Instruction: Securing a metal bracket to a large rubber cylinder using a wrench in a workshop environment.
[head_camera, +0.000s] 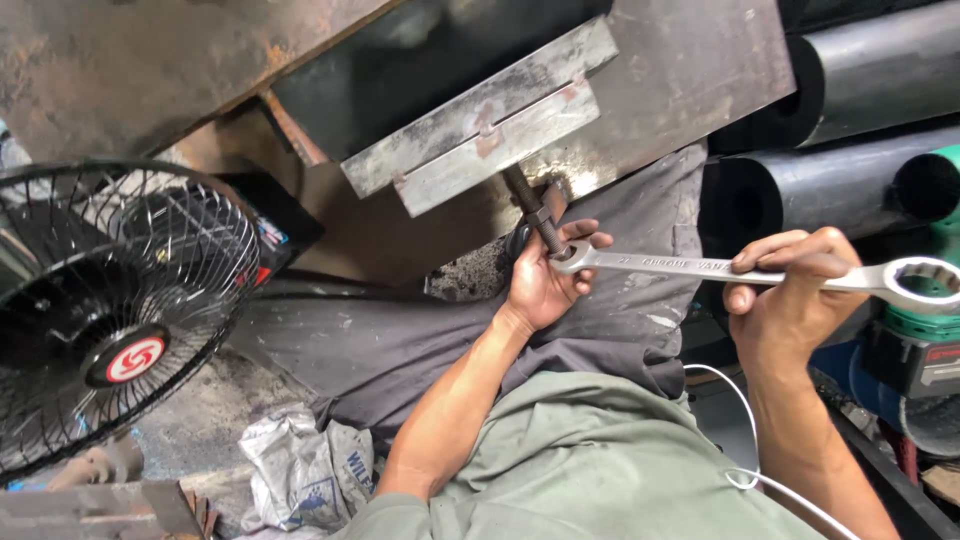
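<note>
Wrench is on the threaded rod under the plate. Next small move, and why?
Probably swing the wrench handle with the right hand while the left hand steadies the head. One ring end already sits around the threaded rod below the slotted steel plate, the left fingers cup that joint, and the right hand grips the shank near the free ring end, so leverage is set.

Lower left: a crumpled white plastic bag with blue print lies on the floor beside the grey trouser leg. Centre of the black fan: a round red-and-white badge on the hub. Right edge: a small red label on a dark tool body, perhaps a grinder; its details are blurred.
</note>
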